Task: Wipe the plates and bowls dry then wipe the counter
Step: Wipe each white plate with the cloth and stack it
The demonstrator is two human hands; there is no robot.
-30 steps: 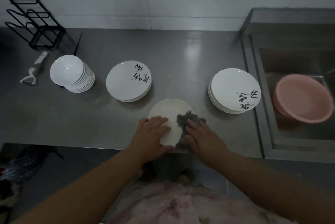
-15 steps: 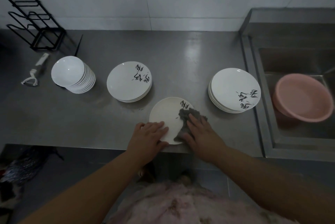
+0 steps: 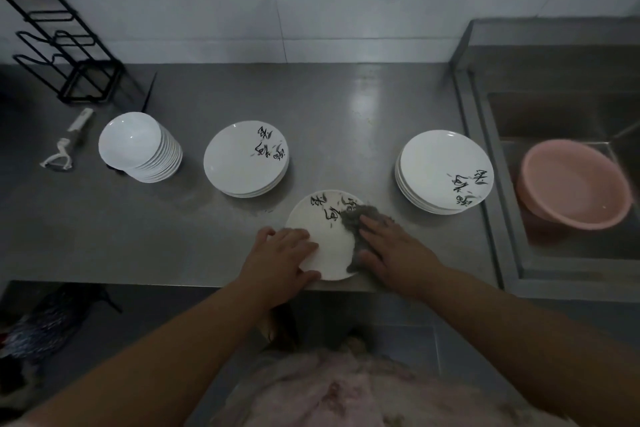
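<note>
Single plate [image 3: 325, 236] lies flat at the near edge of the worktop [image 3: 346, 108], its near rim about level with that edge. Left hand [image 3: 280, 264] lies on the plate's near-left rim, fingers fairly straight on the face and thumb at the rim — whether the thumb hooks under, we cannot tell. Right hand [image 3: 391, 246] lies flat, fingers spread, pressing a grey cloth [image 3: 363, 219] onto the plate's right side, over part of the black brush lettering. We judge the step to be drying this plate's face. To do it well we would keep the left hand bearing down so the plate cannot turn or slide, sweep the cloth in arcs across the whole face and round the rim, and draw strokes away from the drop-off — a push toward us could tip the plate off. Room: bare steel lies behind the plate, between the plate stack [image 3: 246, 158] at left-centre and the plate stack by the sink [image 3: 445, 170]; both stacks near but apart from the working plate. Bowl stack [image 3: 140, 146] and peeler [image 3: 65, 146] sit well left. Sink wall [image 3: 485, 167] and pink basin [image 3: 571, 184] bound the right.
</note>
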